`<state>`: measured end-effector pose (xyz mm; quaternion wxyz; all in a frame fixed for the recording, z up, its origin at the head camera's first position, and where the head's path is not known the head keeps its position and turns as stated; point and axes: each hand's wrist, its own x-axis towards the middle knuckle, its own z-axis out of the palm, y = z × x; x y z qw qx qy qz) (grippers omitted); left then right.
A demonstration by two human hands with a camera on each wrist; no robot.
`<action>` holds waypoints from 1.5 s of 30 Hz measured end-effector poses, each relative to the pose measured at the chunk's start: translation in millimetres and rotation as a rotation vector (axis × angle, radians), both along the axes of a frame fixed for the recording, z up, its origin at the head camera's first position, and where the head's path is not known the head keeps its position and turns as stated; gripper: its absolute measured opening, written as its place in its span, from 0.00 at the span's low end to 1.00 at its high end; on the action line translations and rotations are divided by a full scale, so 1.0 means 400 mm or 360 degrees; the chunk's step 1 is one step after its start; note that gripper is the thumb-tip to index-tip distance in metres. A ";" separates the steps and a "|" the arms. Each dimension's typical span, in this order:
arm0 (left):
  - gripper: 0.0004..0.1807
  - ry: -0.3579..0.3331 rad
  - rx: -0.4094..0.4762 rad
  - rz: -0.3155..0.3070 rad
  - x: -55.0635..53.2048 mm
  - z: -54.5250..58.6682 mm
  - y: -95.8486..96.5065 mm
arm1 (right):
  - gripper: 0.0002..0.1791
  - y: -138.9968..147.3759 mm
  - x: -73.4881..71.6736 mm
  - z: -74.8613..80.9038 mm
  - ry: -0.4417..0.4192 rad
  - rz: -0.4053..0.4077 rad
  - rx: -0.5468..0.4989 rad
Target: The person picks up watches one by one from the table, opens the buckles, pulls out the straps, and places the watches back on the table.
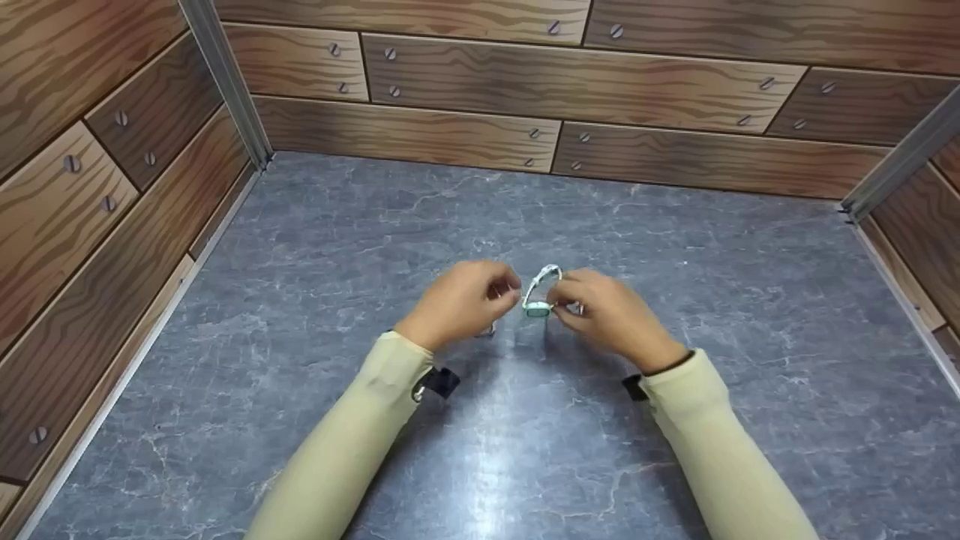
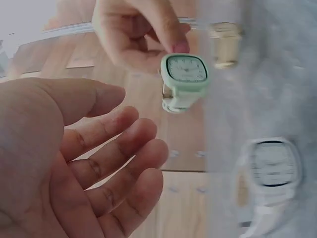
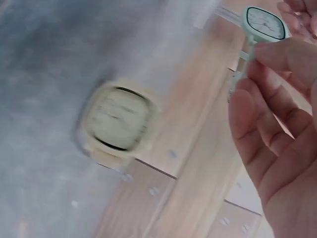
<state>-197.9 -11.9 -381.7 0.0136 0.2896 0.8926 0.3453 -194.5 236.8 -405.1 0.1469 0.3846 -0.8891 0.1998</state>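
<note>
My right hand (image 1: pixel 611 311) pinches a mint-green wristwatch (image 1: pixel 538 310) between thumb and fingers, off the table. Its square dial and closed, looped strap show in the left wrist view. Across from it, my left hand (image 2: pixel 99 158) is apart from the watch, fingers loosely bent and holding nothing. A white wristwatch (image 2: pixel 273 163) lies on the table near the left hand; the head view mostly hides it behind that hand. Near the right hand is a cream wristwatch (image 3: pixel 119 119), blurred in the right wrist view.
The grey marbled tabletop (image 1: pixel 412 210) spreads around both hands. Wood-plank panels (image 1: pixel 465 75) wall in the back and both sides, with metal posts (image 1: pixel 232 82) at the corners. Each wrist carries a black strap mount (image 1: pixel 442 381).
</note>
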 end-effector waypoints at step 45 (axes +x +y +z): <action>0.05 0.0652 0.0250 -0.0281 0.114 0.116 -0.012 | 0.21 -0.009 0.171 0.188 0.0215 0.0127 -0.0534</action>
